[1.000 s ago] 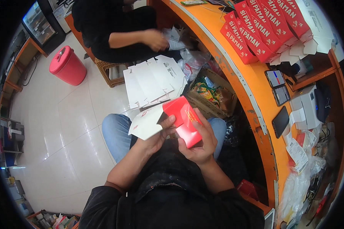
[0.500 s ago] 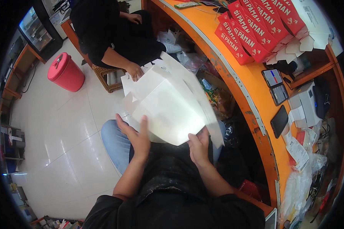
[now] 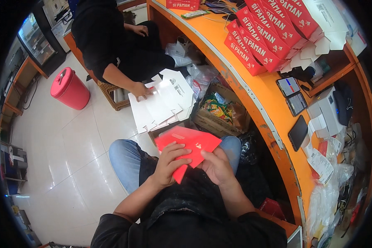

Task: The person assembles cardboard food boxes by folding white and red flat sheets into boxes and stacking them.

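Note:
In front of my lap I hold a partly folded cardboard box (image 3: pixel 196 140), its red printed side facing up. My left hand (image 3: pixel 171 163) is closed on its left part, the fingers lying across the red face. At the right edge my right hand (image 3: pixel 218 166) grips the card, thumb on top. Beyond the box lies a stack of flat white box blanks (image 3: pixel 169 97) with cut flaps. A co-worker's hand (image 3: pixel 141 90) rests on the stack's left side.
Red boxes (image 3: pixel 268 39) stand nested on the orange counter (image 3: pixel 252 93) to the right, near several phones (image 3: pixel 297 132) and a small white printer (image 3: pixel 324 111). Under the counter sits a carton of packets (image 3: pixel 221 109). A pink lidded bin (image 3: pixel 70 89) stands on the tiled floor.
The cardboard has turned from its white side to its red side and come closer to me, folded smaller. My left hand, open before, now grips it. The white stack shows more fully.

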A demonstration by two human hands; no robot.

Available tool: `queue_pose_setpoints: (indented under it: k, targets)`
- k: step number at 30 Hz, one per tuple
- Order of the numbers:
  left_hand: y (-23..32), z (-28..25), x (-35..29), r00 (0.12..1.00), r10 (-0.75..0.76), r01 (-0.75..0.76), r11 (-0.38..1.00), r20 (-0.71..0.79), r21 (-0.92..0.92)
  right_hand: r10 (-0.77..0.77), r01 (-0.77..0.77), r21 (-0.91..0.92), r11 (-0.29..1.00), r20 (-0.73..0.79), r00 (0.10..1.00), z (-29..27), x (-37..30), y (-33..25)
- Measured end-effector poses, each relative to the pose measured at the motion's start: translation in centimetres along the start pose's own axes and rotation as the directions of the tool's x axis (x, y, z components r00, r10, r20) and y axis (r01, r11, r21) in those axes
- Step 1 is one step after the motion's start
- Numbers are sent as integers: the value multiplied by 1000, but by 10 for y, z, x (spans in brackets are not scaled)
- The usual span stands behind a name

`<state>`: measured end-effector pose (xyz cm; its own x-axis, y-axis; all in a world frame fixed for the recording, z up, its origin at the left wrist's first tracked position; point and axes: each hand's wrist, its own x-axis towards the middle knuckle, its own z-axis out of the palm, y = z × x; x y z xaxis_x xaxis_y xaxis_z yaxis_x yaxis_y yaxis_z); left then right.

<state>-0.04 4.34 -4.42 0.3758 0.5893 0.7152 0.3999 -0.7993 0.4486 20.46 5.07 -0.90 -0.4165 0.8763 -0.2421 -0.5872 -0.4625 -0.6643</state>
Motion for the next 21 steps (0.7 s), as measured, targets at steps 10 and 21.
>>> queue_pose_setpoints:
  k: [10, 21]
  targets:
    - [14, 11, 0, 907, -221, 79, 925, -358, -372, -137, 144, 79, 986, -88, 987, 5, -11, 35]
    - [25, -22, 24, 985, -34, 61, 986, -170, 157, -168, 167, -28, 986, -21, 986, 23, -14, 16]
